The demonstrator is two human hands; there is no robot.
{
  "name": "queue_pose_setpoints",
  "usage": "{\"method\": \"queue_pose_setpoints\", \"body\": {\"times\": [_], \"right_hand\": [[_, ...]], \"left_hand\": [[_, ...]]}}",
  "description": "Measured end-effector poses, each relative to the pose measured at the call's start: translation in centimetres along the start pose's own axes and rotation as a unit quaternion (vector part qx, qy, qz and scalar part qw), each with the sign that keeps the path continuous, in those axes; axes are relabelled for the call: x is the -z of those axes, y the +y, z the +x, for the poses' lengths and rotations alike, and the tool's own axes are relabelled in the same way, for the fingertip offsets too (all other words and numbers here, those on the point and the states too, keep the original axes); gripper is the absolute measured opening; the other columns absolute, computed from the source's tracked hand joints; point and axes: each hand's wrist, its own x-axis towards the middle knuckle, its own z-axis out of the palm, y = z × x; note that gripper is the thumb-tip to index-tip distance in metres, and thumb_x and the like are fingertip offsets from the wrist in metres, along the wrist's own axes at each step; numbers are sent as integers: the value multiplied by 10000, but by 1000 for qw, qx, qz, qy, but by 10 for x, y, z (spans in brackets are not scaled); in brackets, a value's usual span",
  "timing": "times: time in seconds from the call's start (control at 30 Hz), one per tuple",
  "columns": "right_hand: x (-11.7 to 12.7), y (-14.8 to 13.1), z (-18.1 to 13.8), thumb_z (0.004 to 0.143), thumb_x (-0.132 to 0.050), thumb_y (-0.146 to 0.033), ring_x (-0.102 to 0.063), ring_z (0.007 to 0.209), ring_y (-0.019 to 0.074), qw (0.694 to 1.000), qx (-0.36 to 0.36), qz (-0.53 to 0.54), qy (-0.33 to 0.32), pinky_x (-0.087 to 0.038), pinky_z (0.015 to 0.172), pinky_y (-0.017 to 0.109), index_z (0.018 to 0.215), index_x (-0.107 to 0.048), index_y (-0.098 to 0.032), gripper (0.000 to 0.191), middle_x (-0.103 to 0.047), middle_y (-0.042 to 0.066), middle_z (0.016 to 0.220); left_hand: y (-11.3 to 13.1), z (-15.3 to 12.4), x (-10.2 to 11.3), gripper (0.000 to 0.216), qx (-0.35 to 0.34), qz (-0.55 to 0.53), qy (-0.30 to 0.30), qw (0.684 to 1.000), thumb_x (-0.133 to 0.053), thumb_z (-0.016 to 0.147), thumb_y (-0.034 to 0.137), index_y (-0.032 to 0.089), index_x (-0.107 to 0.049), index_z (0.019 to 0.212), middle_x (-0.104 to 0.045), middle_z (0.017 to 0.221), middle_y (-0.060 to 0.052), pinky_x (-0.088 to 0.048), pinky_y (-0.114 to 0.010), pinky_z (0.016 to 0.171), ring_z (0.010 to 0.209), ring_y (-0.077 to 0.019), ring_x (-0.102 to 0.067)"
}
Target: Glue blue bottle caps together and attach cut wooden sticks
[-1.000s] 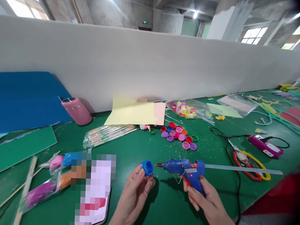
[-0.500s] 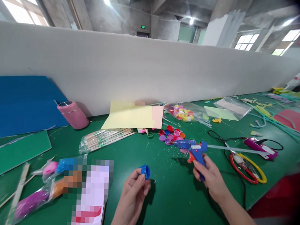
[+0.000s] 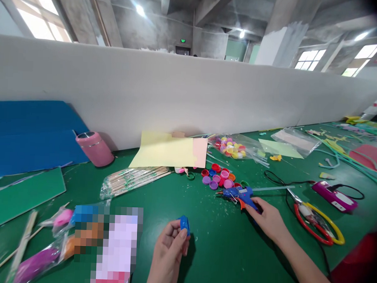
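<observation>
A blue bottle cap [image 3: 184, 225] is pinched between the thumb and fingers of my left hand [image 3: 170, 244], held above the green table. My right hand [image 3: 268, 218] has its fingers around the handle of a blue glue gun [image 3: 236, 194] with an orange trigger. The gun lies low on its side, nozzle pointing left, a clear glue stick [image 3: 271, 188] sticking out of its back. Just behind the nozzle sits a group of coloured bottle caps [image 3: 217, 175], red, pink, purple, blue and orange.
Scissors [image 3: 318, 224] with red and yellow handles and a purple power bank [image 3: 335, 197] lie right, with a black cord. Wrapped wooden sticks [image 3: 137, 182], a pink flask [image 3: 95, 150] and packed clay [image 3: 37, 263] are left. A white partition [image 3: 178, 91] stands behind.
My right hand has lowered the glue gun toward the tabletop beside the caps. The blue cap in my left hand has turned slightly. The whole view has shifted a little.
</observation>
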Motion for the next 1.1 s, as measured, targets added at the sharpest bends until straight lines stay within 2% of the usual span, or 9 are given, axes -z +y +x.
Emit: {"method": "queue_pose_setpoints", "body": {"times": [0.13,0.2,0.27,0.4,0.5,0.63,0.77,0.93,1.1], "right_hand": [[4,-1,2,738,-505,-424,-554,613,205,994,4,-98,51,-419,535,291,772,-565,-182,252,-602,53,711],[5,-10,8,760,-474,-433,-568,674,218,987,14,-140,73,-426,540,295,828,-544,-174,277,-598,72,788],[4,-26,21,804,-427,-412,-576,732,209,981,49,-174,66,-439,583,293,895,-532,-175,274,-596,72,852],[-11,-65,67,850,-431,-295,-551,918,168,957,167,-232,-46,-431,757,258,985,-555,-234,193,-606,20,957],[-29,-84,105,850,-482,-274,-546,933,185,924,210,-291,-131,-437,796,337,988,-569,-191,183,-598,39,994],[-47,-91,140,859,-489,-254,-568,900,187,883,203,-371,-205,-475,756,387,1062,-528,-160,227,-552,66,1088],[-55,-92,152,856,-495,-250,-570,900,190,857,170,-424,-238,-481,749,381,1080,-517,-156,243,-550,69,1091],[-60,-95,153,856,-495,-250,-570,900,191,853,158,-429,-253,-482,747,383,1083,-514,-156,246,-548,68,1092],[-48,-101,151,858,-492,-254,-573,889,186,880,182,-374,-229,-482,743,378,1070,-522,-157,235,-556,64,1078]], "left_hand": [[1,-1,-1,279,1,-1,7,1000,-732,563,306,148,-615,760,-499,554,27,-291,-179,424,459,-69,-394],[1,-1,-1,279,4,-1,8,1000,-731,563,309,148,-614,758,-493,546,31,-288,-178,421,451,-65,-387],[1,0,-1,279,7,0,7,1000,-729,562,317,148,-613,753,-486,542,34,-289,-175,423,447,-61,-384],[-1,1,2,260,11,6,6,1000,-721,575,309,151,-608,747,-509,576,22,-310,-174,448,482,-67,-417],[-1,2,4,234,5,7,-1,1000,-708,598,300,154,-607,750,-510,570,24,-298,-172,440,477,-63,-402],[-2,2,4,232,-5,6,-13,1000,-702,606,311,152,-607,747,-493,555,30,-286,-177,431,461,-58,-379],[-3,2,5,216,-9,8,-21,1000,-691,620,312,152,-608,738,-489,563,28,-284,-178,429,471,-61,-383],[-3,3,5,224,-7,11,-19,1000,-690,622,315,146,-608,744,-482,563,28,-283,-180,427,471,-62,-381],[-3,4,6,220,-5,7,-16,1000,-691,623,316,150,-614,745,-482,572,28,-281,-177,425,481,-65,-390]]}}
